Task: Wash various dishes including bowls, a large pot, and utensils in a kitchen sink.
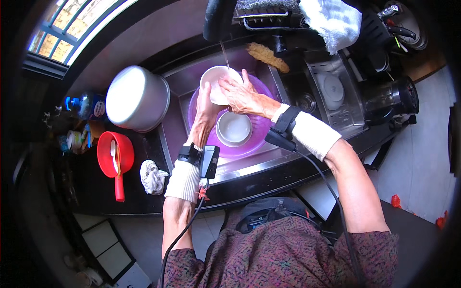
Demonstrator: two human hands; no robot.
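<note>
A white bowl (213, 76) is tilted under a thin stream of water from the dark faucet (219, 21). My left hand (205, 108) grips the bowl's left side, thumb at its rim. My right hand (240, 94) lies over the bowl's lower right, its fingers on the inside surface. Beneath both hands, a purple plastic basin (264, 138) rests in the stainless steel sink (175, 124). White bowls (235, 127), one inside another, sit in the basin. Whether my right hand also grips the rim is hidden.
Left of the sink are a large metal pot (135, 99), a red dipper (124, 153) holding utensils, a crumpled cloth (153, 177) and a pump bottle (86, 105). A loofah (268, 56) lies behind the basin. White dishes (333, 88) stand in the right basin, beside a dark kettle (390, 97).
</note>
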